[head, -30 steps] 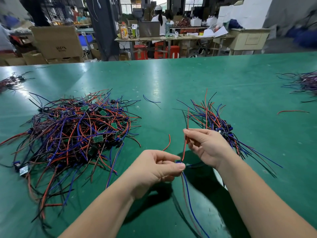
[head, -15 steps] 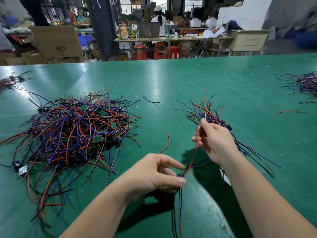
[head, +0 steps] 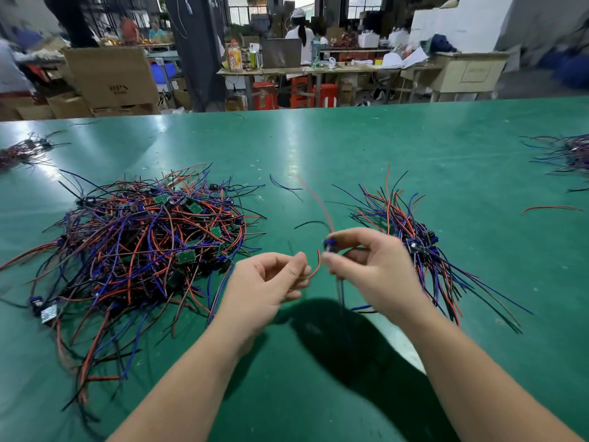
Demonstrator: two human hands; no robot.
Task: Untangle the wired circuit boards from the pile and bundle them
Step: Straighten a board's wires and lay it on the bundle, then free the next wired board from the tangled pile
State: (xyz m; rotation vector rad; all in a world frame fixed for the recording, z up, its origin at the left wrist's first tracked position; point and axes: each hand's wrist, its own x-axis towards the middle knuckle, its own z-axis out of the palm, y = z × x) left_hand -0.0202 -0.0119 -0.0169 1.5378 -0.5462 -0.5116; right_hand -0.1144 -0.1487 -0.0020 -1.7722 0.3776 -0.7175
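Note:
A big tangled pile [head: 137,244] of red, blue and black wires with small green circuit boards lies on the left of the green table [head: 350,148]. A sorted bundle [head: 411,237] of wired boards lies to the right, its wires fanned out. My right hand [head: 373,269] pinches one wired board [head: 330,244] between thumb and fingers above the table; its red wire sticks up and its dark wires hang down. My left hand [head: 271,285] hovers just left of it, fingers curled with nothing clearly in them. A short red wire end [head: 315,266] shows between the two hands.
Smaller wire heaps lie at the far left edge [head: 22,151] and far right edge [head: 567,154]. Loose wires lie on the table: a blue one [head: 283,185] and a red one [head: 551,208]. Behind the table stand cardboard boxes, workbenches and people.
The wired board passed from my left hand to my right hand, which now holds it raised with the red wire pointing up. My left hand let go and lifted beside it.

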